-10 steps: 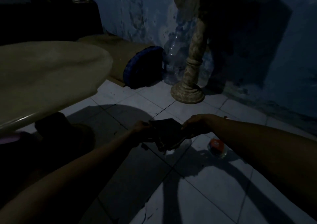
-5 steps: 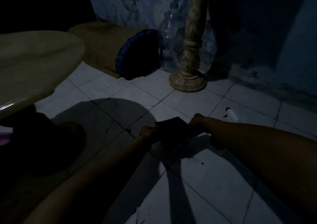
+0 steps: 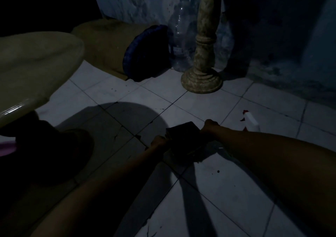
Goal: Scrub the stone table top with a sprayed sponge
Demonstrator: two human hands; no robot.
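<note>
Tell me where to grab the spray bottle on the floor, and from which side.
Take the spray bottle around its white body, coming down from above. It lies on its side on the tile, red nozzle end pointing away, so the body is the widest part to wrap. Both hands now hold the sponge, so free the right hand, which is nearer.

Pretty dark shot. Both arms stretched out over tiled floor [image 3: 209, 200], left hand [image 3: 159, 142] and right hand [image 3: 211, 126] gripping opposite ends of dark sponge [image 3: 183, 138] held between them. White spray bottle [image 3: 251, 121] with red nozzle lying on floor just past right hand. Stone table top [image 3: 36, 64] at left edge. Stone pedestal [image 3: 202, 69] near back wall, clear plastic jug [image 3: 179, 36] beside it.
</note>
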